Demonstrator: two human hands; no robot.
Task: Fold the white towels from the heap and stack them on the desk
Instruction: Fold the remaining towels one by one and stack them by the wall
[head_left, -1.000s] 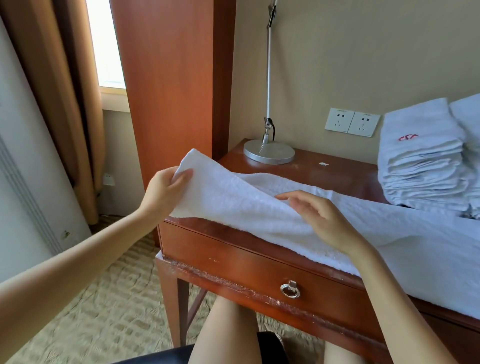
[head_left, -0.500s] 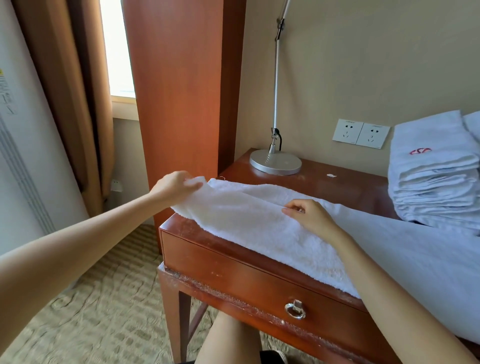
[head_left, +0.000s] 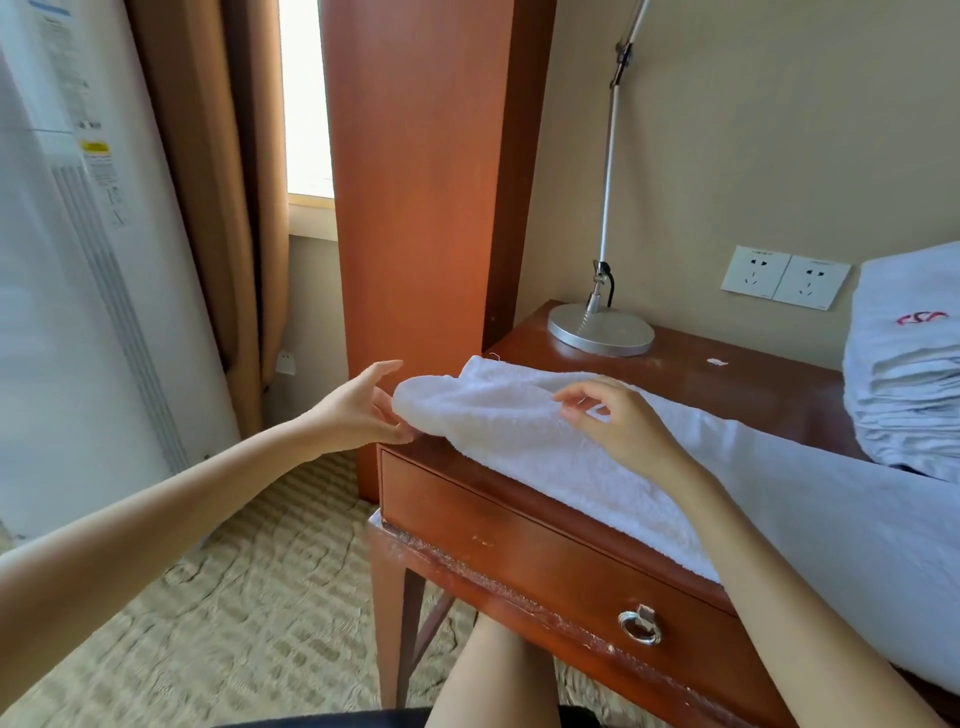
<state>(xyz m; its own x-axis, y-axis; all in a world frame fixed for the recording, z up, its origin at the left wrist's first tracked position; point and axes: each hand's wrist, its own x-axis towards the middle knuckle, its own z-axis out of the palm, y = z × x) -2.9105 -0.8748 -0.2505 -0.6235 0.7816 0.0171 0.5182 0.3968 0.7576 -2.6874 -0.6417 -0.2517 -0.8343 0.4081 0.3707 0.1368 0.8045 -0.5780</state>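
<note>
A stack of folded towels (head_left: 904, 374) sits at the right of the bench (head_left: 753, 395). One white towel (head_left: 545, 447) lies along the bench, not yet fully folded. The left hand (head_left: 358, 410), grip apart, touches its end. The right hand (head_left: 623, 421) rests on it, fingers loosely curled and holding nothing.

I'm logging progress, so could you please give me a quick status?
Left hand open at towel end; right hand open over it. Towel lies along desk. Lamp behind, clear.

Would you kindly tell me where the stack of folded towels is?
In the head view, the stack of folded towels sits on the desk at far right, beside the wall sockets.
</note>
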